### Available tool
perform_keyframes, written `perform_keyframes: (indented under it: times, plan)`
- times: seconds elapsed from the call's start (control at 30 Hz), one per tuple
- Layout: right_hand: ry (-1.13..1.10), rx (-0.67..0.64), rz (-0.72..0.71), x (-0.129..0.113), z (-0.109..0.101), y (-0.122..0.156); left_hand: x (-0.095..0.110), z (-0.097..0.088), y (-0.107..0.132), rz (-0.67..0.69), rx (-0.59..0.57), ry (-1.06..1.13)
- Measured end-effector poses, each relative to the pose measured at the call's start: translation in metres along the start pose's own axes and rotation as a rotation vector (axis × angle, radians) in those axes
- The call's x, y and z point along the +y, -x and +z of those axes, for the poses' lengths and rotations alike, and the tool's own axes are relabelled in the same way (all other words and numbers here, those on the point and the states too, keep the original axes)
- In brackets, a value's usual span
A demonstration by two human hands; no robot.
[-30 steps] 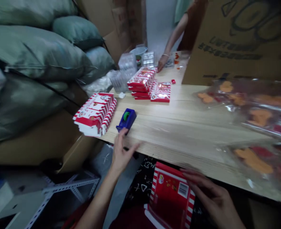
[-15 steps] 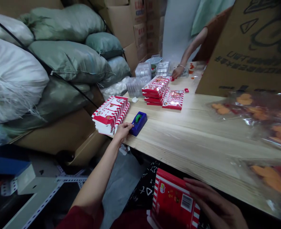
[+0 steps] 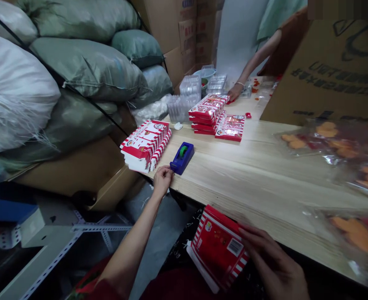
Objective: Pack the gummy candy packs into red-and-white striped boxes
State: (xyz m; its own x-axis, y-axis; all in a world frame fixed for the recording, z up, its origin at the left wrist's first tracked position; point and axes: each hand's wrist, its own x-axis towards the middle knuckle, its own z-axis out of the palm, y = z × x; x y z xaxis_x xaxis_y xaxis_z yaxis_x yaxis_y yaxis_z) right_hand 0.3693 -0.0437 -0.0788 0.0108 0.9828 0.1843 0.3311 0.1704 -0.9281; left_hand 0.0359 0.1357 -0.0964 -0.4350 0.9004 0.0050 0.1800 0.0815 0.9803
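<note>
My left hand point(image 3: 163, 180) is pinched at the cutting end of a blue tape dispenser point(image 3: 184, 160) holding a green roll. The fingers close on the tape end there, though the strip itself barely shows. Over my lap, my right hand point(image 3: 273, 256) grips the right edge of a flat red box point(image 3: 220, 250) with striped borders and a barcode. Its lower left flap point(image 3: 202, 268) stands out, showing white. Left of the dispenser lies a stack of red and white cartons point(image 3: 146, 143), close to the table edge.
Window-fronted red boxes point(image 3: 207, 110) are stacked farther back, beside clear plastic trays point(image 3: 185, 98). A co-worker's hand point(image 3: 234, 91) reaches in there. Bags of orange pieces point(image 3: 328, 129) lie at right, near a large cardboard sheet point(image 3: 331, 83). Stuffed sacks point(image 3: 86, 71) fill the left.
My left hand has drawn slightly back toward me from the dispenser's end. The red box in my right hand has tilted and shifted a little left.
</note>
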Motion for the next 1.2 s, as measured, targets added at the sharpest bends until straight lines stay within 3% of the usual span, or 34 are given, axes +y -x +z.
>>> perform_keyframes:
  times: [0.1,0.17,0.27,0.33,0.43,0.6,0.77,0.93,1.03,1.2]
  plan:
    - [-0.006,-0.019,-0.014,-0.01,0.014,0.002,0.015,-0.002,0.021,0.01,0.021,-0.059]
    - [-0.01,-0.008,-0.02,-0.018,0.02,0.004,0.033,0.0,0.058,0.006,-0.023,-0.055]
    - [0.005,0.004,-0.048,-0.029,0.026,0.005,0.064,0.007,0.138,-0.058,-0.219,0.024]
    - [0.024,-0.015,-0.083,-0.034,0.029,0.006,0.08,0.015,0.186,-0.225,-0.418,0.096]
    - [0.048,-0.032,-0.129,-0.041,0.033,0.008,0.085,0.027,0.224,-0.359,-0.485,0.179]
    - [0.087,-0.057,-0.167,-0.048,0.037,0.008,0.072,0.029,0.222,-0.426,-0.419,0.232]
    - [0.124,-0.166,-0.259,-0.05,0.04,0.004,0.072,0.022,0.221,-0.442,-0.399,0.257]
    - [0.095,-0.22,-0.21,-0.048,0.038,0.003,0.069,0.021,0.221,-0.47,-0.463,0.214]
    - [0.04,-0.214,-0.157,-0.046,0.034,0.003,0.059,0.021,0.218,-0.407,-0.48,0.095]
    - [0.026,-0.218,-0.112,-0.044,0.03,0.004,0.032,0.016,0.205,-0.235,-0.451,-0.3]
